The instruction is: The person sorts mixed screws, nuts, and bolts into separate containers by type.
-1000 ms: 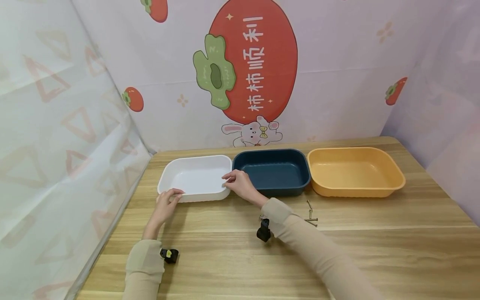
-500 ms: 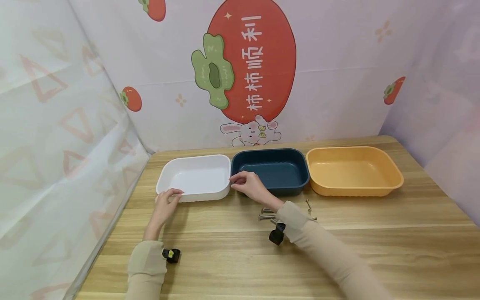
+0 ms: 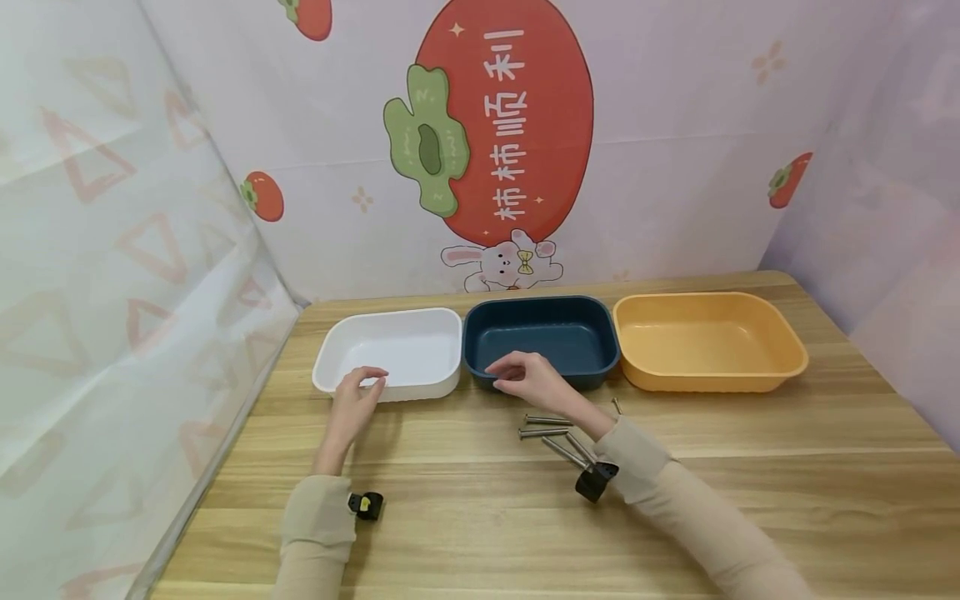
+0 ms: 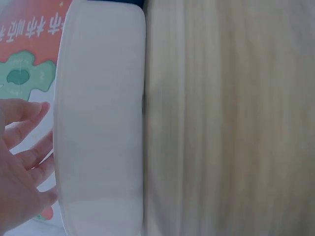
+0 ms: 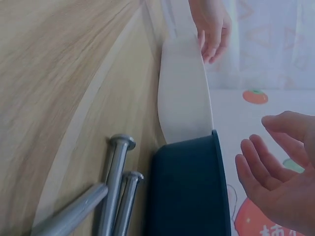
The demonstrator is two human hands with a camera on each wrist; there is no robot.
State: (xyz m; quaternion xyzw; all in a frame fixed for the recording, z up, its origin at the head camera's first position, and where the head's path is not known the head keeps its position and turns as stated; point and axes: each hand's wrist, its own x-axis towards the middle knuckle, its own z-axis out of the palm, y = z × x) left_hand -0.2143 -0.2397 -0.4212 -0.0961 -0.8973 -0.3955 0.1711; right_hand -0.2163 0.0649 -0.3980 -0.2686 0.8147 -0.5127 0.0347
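Observation:
My left hand [image 3: 356, 410] hovers by the near rim of the white plastic tray [image 3: 401, 390], its fingers relaxed and holding nothing. In the left wrist view, the fingers [image 4: 30, 156] lie beside the tray's rim; whether they touch it I cannot tell. Over the near edge of the dark blue tray [image 3: 551, 337] is my right hand [image 3: 534, 380], thumb and fingertips apart with no object between them. Below that hand, several long metal bolts [image 3: 544, 432] lie on the table, partly hidden by the wrist. The right wrist view shows bolt heads [image 5: 123, 141] close up, beside the blue tray [image 5: 189, 189].
To the right of the blue tray stands a yellow-orange tray [image 3: 708, 382], so three trays form a row along the back of the wooden table [image 3: 480, 533]. A small screw [image 3: 617, 406] lies in front of it. A patterned curtain [image 3: 675, 167] hangs behind.
The right hand has drawn away from the white tray, moving right to the blue tray's near edge and uncovering long bolts. The left hand has shifted slightly right along the white tray's rim.

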